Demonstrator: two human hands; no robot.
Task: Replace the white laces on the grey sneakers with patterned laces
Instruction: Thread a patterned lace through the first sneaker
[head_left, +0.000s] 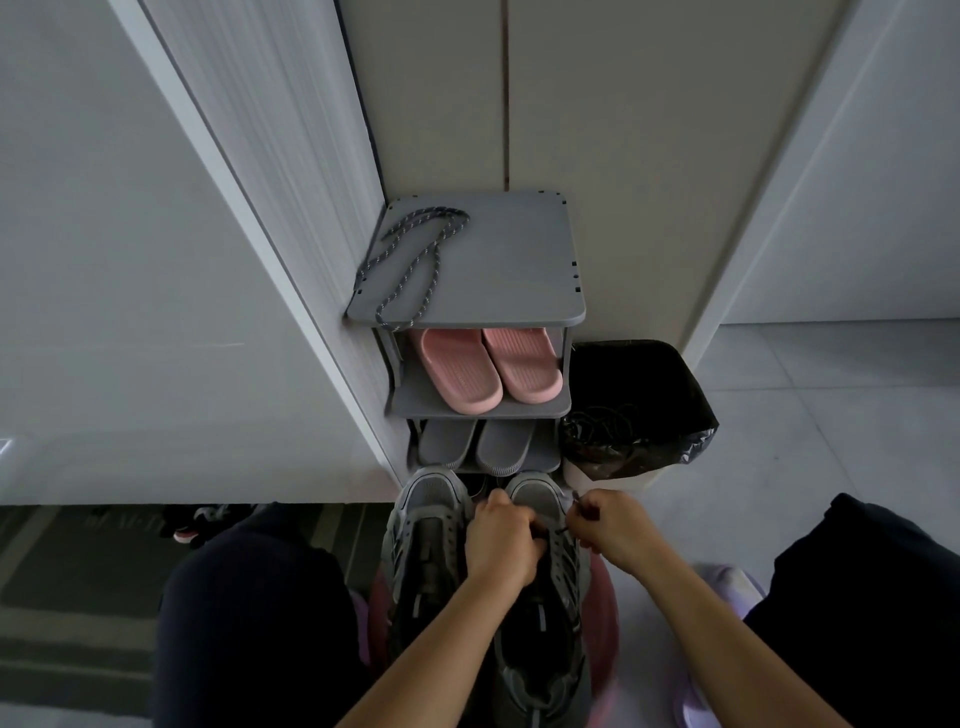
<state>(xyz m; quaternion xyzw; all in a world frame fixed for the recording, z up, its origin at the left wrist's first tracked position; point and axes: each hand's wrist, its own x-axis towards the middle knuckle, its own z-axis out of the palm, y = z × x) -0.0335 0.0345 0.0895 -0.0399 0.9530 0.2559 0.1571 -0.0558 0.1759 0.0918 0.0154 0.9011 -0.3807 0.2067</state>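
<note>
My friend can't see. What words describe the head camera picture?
The left hand grips one grey mesh sneaker while the right hand pinches a thin dark lace at its eyelets. A second grey sneaker stands beside it, and a speckled grey rope lace lies atop the grey plastic shoe rack.

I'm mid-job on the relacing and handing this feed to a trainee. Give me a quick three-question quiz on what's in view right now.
1. True or false: the spare patterned lace lies on the top shelf of the shoe rack.
2. What colour are the slippers on the shelf directly below the top one? A grey, B pink, C white.
3. Fill in: the left hand grips one grey sneaker while the right hand pinches a dark ____ end beside it.
Key: 1 true; 2 B; 3 lace.
</note>
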